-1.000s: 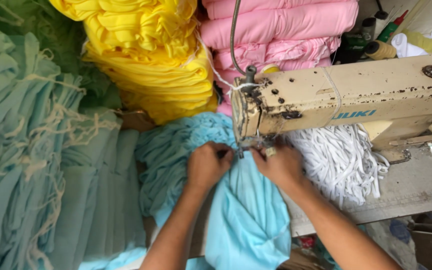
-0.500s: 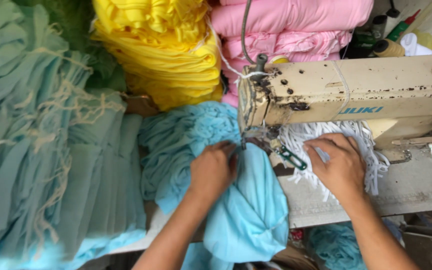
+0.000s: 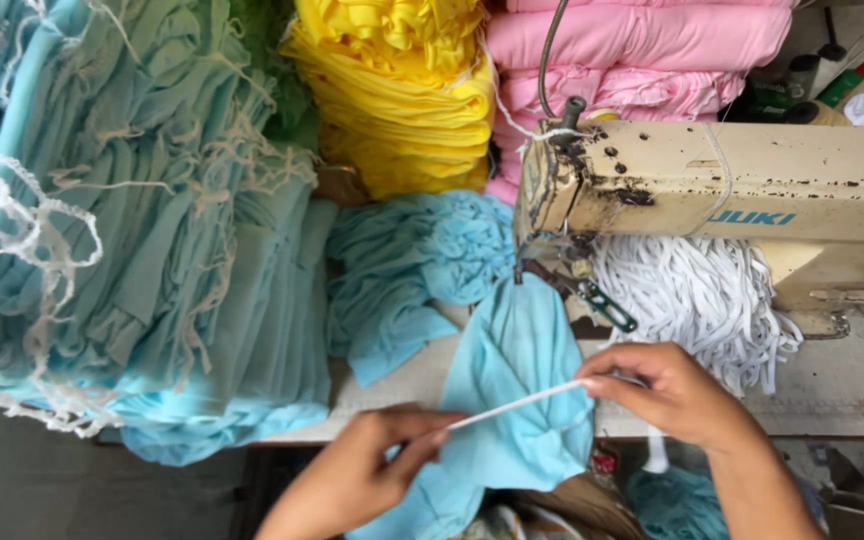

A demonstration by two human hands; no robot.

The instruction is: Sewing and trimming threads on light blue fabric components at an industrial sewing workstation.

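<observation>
White elastic strip (image 3: 517, 405) is stretched taut between both hands, low in the view, just in front of the light blue fabric piece (image 3: 517, 400) draped over the table (image 3: 852, 385) edge. The left hand (image 3: 362, 475) pinches the near end, grip closed on the strip between thumb and fingertips; the right hand (image 3: 677, 390) pinches the far end the same way, grip closed, knuckles toward the machine. By my reading this is the measuring or straightening step, the band pulled straight before it meets the cloth. The move ahead, I judge, calls for keeping that tension while bringing one end up against the fabric's edge beneath the needle, without a twist in the band. Just beyond the right hand lies a heap of white elastic strips (image 3: 692, 300), touching the cream sewing machine (image 3: 732, 200), with green-handled snips (image 3: 607, 305) at its foot. Left of it sits a bundle of blue pieces (image 3: 412, 265). Farther back rise stacks of teal (image 3: 132, 230), yellow (image 3: 402, 90) and pink fabric (image 3: 642, 50).
</observation>
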